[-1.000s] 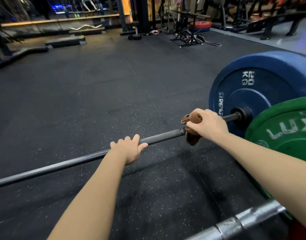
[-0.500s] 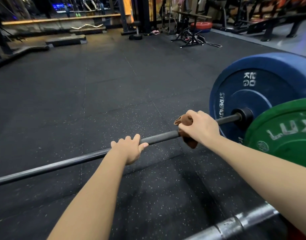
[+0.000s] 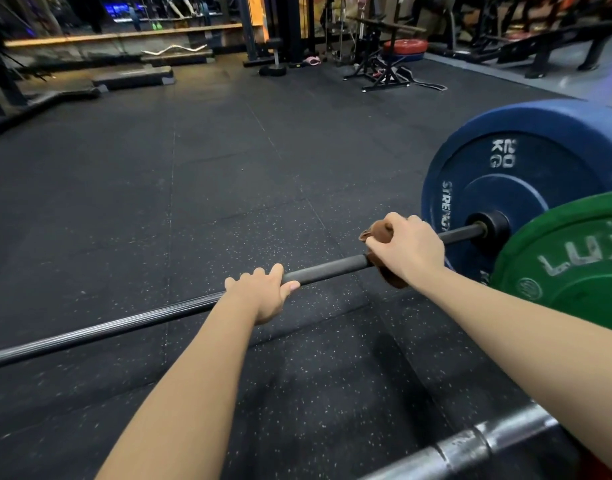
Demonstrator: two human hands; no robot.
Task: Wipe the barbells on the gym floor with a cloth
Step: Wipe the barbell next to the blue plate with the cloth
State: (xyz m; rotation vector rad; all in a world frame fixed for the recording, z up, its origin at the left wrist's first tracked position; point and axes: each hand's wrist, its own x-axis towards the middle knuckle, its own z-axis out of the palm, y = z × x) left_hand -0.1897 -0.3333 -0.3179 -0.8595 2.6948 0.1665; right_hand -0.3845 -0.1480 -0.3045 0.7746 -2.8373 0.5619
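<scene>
A dark barbell bar (image 3: pixel 124 323) lies across the black rubber floor, running from the lower left up to a blue 20 kg plate (image 3: pixel 526 188) at the right. My left hand (image 3: pixel 263 294) grips the bar near its middle, thumb under it. Further right, my right hand (image 3: pixel 406 251) holds a brown cloth (image 3: pixel 379 232) wrapped around the bar, a short way from the blue plate's collar. A cloth end hangs below the bar under my wrist. A second barbell has a green plate (image 3: pixel 567 268) and a steel sleeve (image 3: pixel 470 445) at the lower right.
Black speckled floor mats (image 3: pixel 193 168) stretch ahead. At the back stand a folding rack (image 3: pixel 384 72), stacked red and blue plates (image 3: pixel 405 50), step platforms (image 3: pixel 134 76), a curl bar (image 3: pixel 174 50) and machine frames. A bench frame (image 3: pixel 540 46) sits at the far right.
My right hand slid the cloth left along the bar, then a little back toward the blue plate. My left hand has kept its grip in the same place.
</scene>
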